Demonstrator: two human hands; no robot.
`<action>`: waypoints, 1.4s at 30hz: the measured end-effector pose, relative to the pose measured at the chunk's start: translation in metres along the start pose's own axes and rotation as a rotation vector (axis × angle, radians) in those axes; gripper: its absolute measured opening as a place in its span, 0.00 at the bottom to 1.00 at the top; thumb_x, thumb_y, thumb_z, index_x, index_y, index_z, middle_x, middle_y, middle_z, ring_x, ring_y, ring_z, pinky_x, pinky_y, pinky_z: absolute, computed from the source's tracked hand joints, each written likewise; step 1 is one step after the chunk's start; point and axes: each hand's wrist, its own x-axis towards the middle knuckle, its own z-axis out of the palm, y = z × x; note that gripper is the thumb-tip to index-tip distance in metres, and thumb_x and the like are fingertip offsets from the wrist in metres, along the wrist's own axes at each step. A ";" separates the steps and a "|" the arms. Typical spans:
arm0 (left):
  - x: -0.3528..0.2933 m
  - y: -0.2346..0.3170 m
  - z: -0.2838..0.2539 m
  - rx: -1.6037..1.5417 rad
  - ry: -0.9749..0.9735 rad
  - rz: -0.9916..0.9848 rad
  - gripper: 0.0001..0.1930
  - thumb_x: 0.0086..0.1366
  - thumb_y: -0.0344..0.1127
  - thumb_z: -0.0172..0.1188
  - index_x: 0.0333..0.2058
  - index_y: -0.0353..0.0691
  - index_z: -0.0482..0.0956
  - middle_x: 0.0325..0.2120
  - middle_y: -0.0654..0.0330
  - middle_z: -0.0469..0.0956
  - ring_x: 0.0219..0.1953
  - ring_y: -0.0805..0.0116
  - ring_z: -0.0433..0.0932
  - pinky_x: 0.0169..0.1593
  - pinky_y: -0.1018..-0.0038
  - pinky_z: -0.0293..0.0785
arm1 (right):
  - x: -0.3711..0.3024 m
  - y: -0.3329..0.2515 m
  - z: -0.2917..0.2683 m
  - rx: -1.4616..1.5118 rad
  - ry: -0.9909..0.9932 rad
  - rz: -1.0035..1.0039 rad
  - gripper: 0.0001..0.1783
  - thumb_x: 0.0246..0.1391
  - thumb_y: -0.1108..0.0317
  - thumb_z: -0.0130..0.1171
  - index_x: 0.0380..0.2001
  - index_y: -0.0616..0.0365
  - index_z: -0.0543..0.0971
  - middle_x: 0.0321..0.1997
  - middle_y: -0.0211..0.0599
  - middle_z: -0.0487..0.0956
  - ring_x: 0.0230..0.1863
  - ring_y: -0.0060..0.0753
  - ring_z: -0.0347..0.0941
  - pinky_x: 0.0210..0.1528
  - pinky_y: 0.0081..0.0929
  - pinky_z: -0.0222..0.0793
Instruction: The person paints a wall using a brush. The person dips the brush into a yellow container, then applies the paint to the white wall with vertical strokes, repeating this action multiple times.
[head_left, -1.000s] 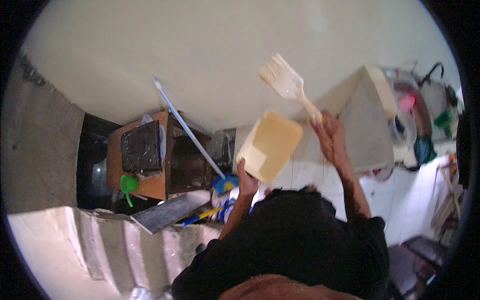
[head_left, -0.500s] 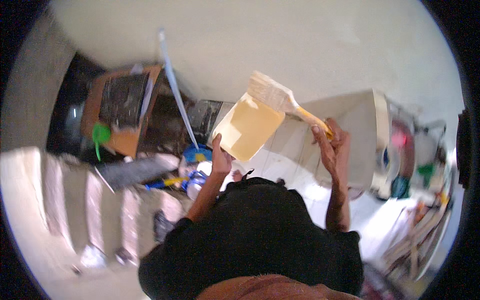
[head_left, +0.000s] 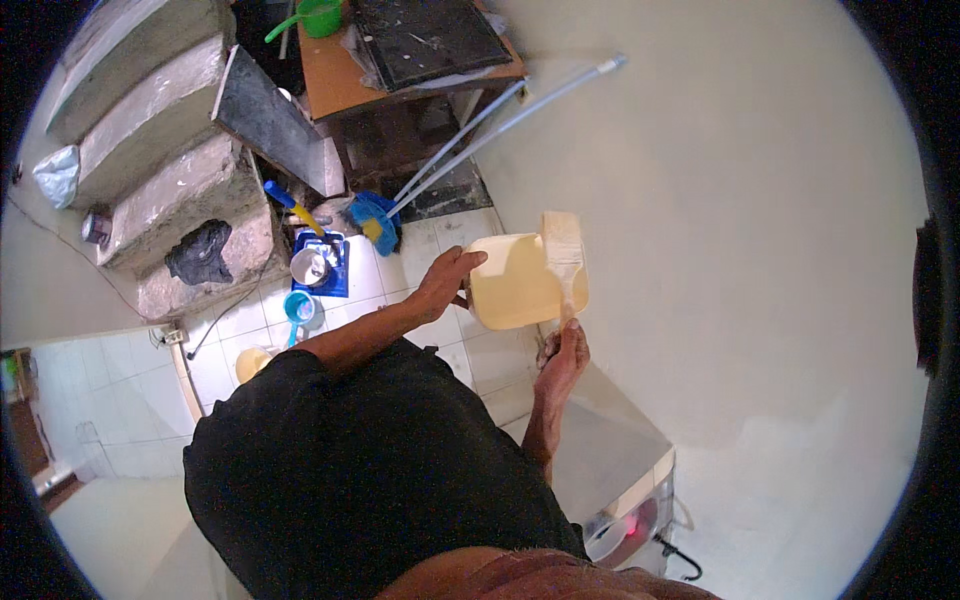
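Though patchy, indoor wall (head_left: 730, 220) behind brush (head_left: 563, 241)

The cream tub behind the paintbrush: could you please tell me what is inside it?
Inside the cream tub, a pale yellow surface shows; whether that is paint or the bare bottom, I cannot tell. The paintbrush hides a strip toward the tub's right side.

soft light covers the pale wall (head_left: 740, 250) while curved edges fade into black corners.
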 end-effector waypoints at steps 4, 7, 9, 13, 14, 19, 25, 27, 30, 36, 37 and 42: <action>0.021 0.026 -0.035 -0.028 0.031 0.036 0.28 0.58 0.55 0.55 0.44 0.33 0.65 0.35 0.54 0.73 0.35 0.62 0.76 0.29 0.64 0.78 | 0.020 0.004 0.054 -0.019 0.011 0.122 0.18 0.62 0.54 0.46 0.21 0.51 0.66 0.14 0.21 0.58 0.13 0.13 0.52 0.13 0.17 0.49; 0.035 0.045 -0.051 -0.068 0.077 -0.028 0.27 0.58 0.54 0.54 0.45 0.36 0.66 0.36 0.54 0.73 0.34 0.62 0.76 0.31 0.64 0.78 | 0.036 0.006 0.081 -0.066 -0.046 0.085 0.18 0.63 0.54 0.46 0.23 0.53 0.68 0.14 0.21 0.59 0.13 0.13 0.52 0.13 0.16 0.50; 0.043 0.056 -0.057 -0.070 0.101 -0.037 0.26 0.58 0.54 0.54 0.45 0.38 0.67 0.35 0.55 0.73 0.34 0.62 0.76 0.32 0.64 0.78 | 0.049 0.003 0.091 -0.257 -0.176 0.037 0.18 0.63 0.55 0.45 0.25 0.54 0.71 0.15 0.21 0.61 0.13 0.13 0.54 0.14 0.16 0.52; 0.055 0.060 -0.058 -0.079 0.126 -0.013 0.26 0.58 0.57 0.52 0.46 0.41 0.69 0.38 0.55 0.74 0.37 0.61 0.76 0.37 0.65 0.77 | 0.069 0.011 0.096 -0.122 -0.243 0.007 0.18 0.63 0.57 0.45 0.24 0.57 0.72 0.16 0.25 0.65 0.14 0.17 0.59 0.15 0.18 0.55; 0.058 0.059 -0.056 -0.082 0.116 -0.006 0.27 0.58 0.57 0.51 0.47 0.41 0.69 0.38 0.55 0.75 0.38 0.61 0.77 0.38 0.64 0.76 | 0.075 0.007 0.093 -0.124 -0.249 0.009 0.18 0.63 0.57 0.45 0.24 0.57 0.72 0.16 0.25 0.65 0.14 0.17 0.59 0.15 0.18 0.55; 0.078 0.045 -0.045 -0.173 0.189 0.038 0.30 0.59 0.60 0.50 0.50 0.42 0.68 0.40 0.54 0.75 0.40 0.60 0.77 0.40 0.62 0.75 | 0.120 -0.010 0.076 0.073 -0.340 0.021 0.25 0.63 0.50 0.41 0.28 0.62 0.73 0.22 0.34 0.75 0.20 0.27 0.72 0.19 0.21 0.63; 0.077 0.057 -0.029 -0.255 0.334 0.182 0.32 0.60 0.61 0.47 0.54 0.44 0.65 0.43 0.55 0.75 0.43 0.59 0.76 0.43 0.59 0.74 | 0.301 -0.022 0.070 -0.059 -0.241 -0.424 0.12 0.57 0.61 0.54 0.37 0.58 0.72 0.31 0.30 0.75 0.35 0.24 0.73 0.32 0.21 0.63; 0.078 0.057 -0.034 -0.294 0.347 0.218 0.32 0.60 0.62 0.47 0.54 0.44 0.64 0.44 0.55 0.75 0.43 0.59 0.76 0.43 0.59 0.74 | 0.370 -0.023 0.109 -0.318 -0.167 -0.530 0.22 0.56 0.59 0.55 0.48 0.64 0.69 0.37 0.35 0.74 0.40 0.27 0.71 0.39 0.25 0.65; 0.074 0.063 -0.046 -0.314 0.380 0.200 0.32 0.61 0.62 0.45 0.54 0.44 0.64 0.45 0.55 0.75 0.44 0.59 0.77 0.43 0.60 0.74 | 0.478 -0.006 0.153 -0.489 -0.236 -0.480 0.41 0.50 0.54 0.62 0.57 0.73 0.59 0.54 0.51 0.67 0.54 0.40 0.66 0.55 0.34 0.61; 0.049 0.071 -0.092 -0.429 0.523 0.461 0.28 0.64 0.57 0.44 0.53 0.40 0.65 0.44 0.58 0.74 0.43 0.65 0.76 0.44 0.68 0.74 | 0.547 0.006 0.256 -0.463 -0.086 -0.270 0.42 0.44 0.52 0.65 0.53 0.76 0.64 0.49 0.50 0.72 0.53 0.52 0.66 0.55 0.41 0.62; 0.050 0.070 -0.101 -0.360 0.570 0.496 0.27 0.65 0.55 0.42 0.54 0.40 0.65 0.45 0.58 0.73 0.46 0.66 0.74 0.47 0.68 0.72 | 0.551 0.007 0.269 -0.388 -0.014 -0.200 0.40 0.44 0.53 0.64 0.51 0.76 0.67 0.46 0.48 0.76 0.50 0.53 0.69 0.53 0.42 0.64; 0.021 0.081 -0.155 -0.348 0.493 0.461 0.29 0.66 0.55 0.38 0.58 0.41 0.59 0.58 0.54 0.62 0.58 0.58 0.64 0.60 0.59 0.61 | 0.600 0.023 0.283 -0.645 -0.192 -0.208 0.29 0.45 0.52 0.63 0.44 0.66 0.76 0.35 0.45 0.79 0.36 0.43 0.75 0.38 0.36 0.72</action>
